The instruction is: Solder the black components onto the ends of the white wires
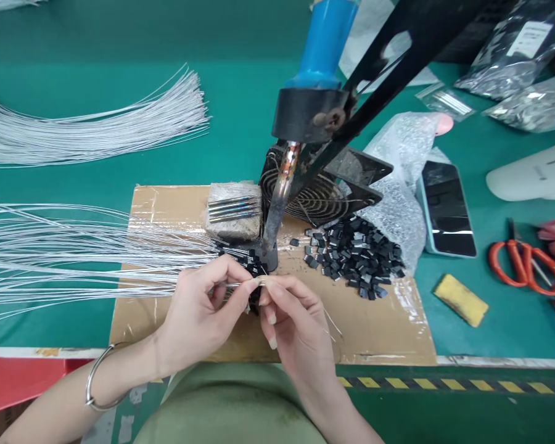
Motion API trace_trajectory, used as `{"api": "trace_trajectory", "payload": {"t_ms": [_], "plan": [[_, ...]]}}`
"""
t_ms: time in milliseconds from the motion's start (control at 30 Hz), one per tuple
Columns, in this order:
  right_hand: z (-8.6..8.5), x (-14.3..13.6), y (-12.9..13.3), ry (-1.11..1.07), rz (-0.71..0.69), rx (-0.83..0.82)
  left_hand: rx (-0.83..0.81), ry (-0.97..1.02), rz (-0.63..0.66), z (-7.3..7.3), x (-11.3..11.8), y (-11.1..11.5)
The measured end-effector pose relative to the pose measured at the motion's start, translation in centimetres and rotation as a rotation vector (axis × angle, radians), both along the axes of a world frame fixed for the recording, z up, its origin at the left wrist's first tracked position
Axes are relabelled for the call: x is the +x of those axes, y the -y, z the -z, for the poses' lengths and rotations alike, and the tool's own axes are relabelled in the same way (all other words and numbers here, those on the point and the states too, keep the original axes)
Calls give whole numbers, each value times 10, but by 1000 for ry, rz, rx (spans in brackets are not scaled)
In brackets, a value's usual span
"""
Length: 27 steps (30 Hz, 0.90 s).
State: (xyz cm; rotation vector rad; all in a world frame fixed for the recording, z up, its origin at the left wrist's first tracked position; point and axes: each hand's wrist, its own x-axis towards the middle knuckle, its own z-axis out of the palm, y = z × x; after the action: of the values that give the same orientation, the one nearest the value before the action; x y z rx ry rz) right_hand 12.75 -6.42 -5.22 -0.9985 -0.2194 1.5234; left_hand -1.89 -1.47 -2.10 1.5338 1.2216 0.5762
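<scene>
My left hand (pixel 208 308), a bracelet on its wrist, is closed in a pinch on the end of a thin white wire. Its fingertips meet those of my right hand (pixel 296 320), also closed in a pinch. A thin silvery wire (pixel 333 325) trails out of my right hand. What lies right between the fingertips is too small to make out. Just beyond my hands hangs a soldering iron (pixel 282 191) with a blue handle, tip down. Small black connectors (pixel 245 258) sit on the ends of a spread of white wires (pixel 87 246) by the iron. Loose black connectors (pixel 356 253) lie piled to the right.
A cardboard sheet (pixel 379 333) lies under the work. Behind stand a wrapped block (pixel 235 229) with metal rods and a black fan (pixel 319 191). Another wire bundle (pixel 120 126) lies far left. Rightward are a phone (pixel 448 209), yellow sponge (pixel 461 300), scissors (pixel 527 262) and white cup (pixel 531 172).
</scene>
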Motion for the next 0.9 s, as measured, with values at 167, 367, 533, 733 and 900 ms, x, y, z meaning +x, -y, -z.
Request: {"api": "trace_trajectory", "payload": {"t_ms": [167,367,533,733,900], "plan": [[1,0,1,-9,-10,-1,-38,31,-21,0,0,1],[2,3,4,30,-55,31,-32,72,-82,-2,2,-1],[5,3,7,138,-45,53,37,80,-83,-1,2,-1],[7,1,9,159,-39,75,84,71,-64,1,2,-1],[5,1,9,163,-37,73,108,59,-69,0,1,-2]]}}
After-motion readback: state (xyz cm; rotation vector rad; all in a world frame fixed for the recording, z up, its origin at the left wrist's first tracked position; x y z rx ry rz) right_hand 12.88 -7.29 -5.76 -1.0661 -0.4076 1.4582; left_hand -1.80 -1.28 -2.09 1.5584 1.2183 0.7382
